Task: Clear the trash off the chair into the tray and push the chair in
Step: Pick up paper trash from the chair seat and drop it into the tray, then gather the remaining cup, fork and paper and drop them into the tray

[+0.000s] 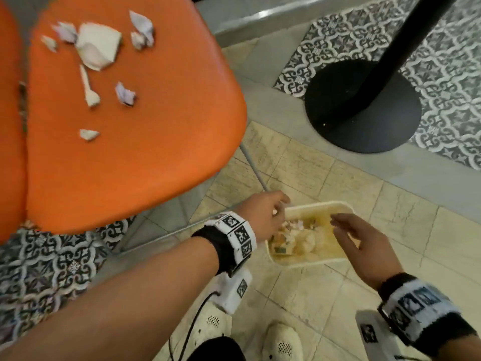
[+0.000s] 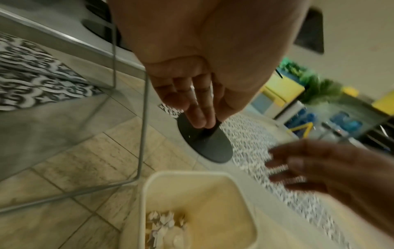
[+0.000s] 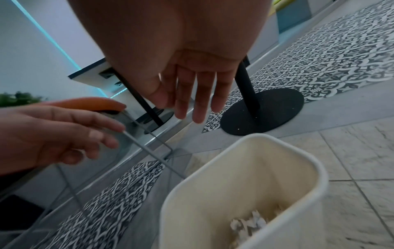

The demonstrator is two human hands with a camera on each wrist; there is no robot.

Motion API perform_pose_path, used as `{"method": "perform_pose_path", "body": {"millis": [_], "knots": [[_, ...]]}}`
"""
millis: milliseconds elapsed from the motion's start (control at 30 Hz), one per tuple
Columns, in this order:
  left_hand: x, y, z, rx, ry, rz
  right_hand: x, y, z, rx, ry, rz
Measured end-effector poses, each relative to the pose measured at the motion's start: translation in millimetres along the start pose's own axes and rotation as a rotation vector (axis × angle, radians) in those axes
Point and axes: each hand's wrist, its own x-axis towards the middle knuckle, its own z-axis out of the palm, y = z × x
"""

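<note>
A: Tray [image 1: 316, 206]?
B: On the floor, paper scraps inside. Chair [image 1: 156, 142] just beside it, more scraps [image 1: 99, 45] on its seat.
A: Hands?
B: Left hand [image 1: 263, 217] and right hand [image 1: 364, 241] both over the tray, fingers loose and apart, holding nothing.

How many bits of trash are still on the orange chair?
7: four scraps and a folded napkin along the far side, a spoon with a scrap mid-seat, one scrap nearest. Some may be hidden.
</note>
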Motion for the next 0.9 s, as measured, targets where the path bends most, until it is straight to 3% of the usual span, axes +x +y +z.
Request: {"method": "perform_pose_path", "body": {"millis": [100, 200, 333, 467, 533, 667, 833, 900], "knots": [[-67, 9, -61, -0.016, 0.106, -0.032, -42, -48, -29, -0.061, -0.158, -0.065], [-124, 14, -128, -0.104, 0.302, -0.089, -46, -125, -47, -0.120, -0.277, -0.141], [-139, -6, -219, -0.156, 0.503, -0.228, 24, -266, -37, -0.058, -0.405, -0.405], [-107, -60, -281, -0.079, 0.592, -0.392, 133, -377, 30, -0.120, -0.427, -0.549], [-85, -91, -298, -0.036, 0.557, -0.433, 183, -407, 75, -0.234, -0.450, -0.547], [-54, -132, -308, 0.141, 0.331, -0.544, 238, -419, 140, -0.514, -0.534, -0.549], [-40, -154, -326, 0.038, 0.201, -0.471, 263, -427, 162, -0.686, -0.619, -0.485], [-36, -157, -341, -0.062, 0.259, -0.472, 279, -438, 163, -0.688, -0.650, -0.465]]}}
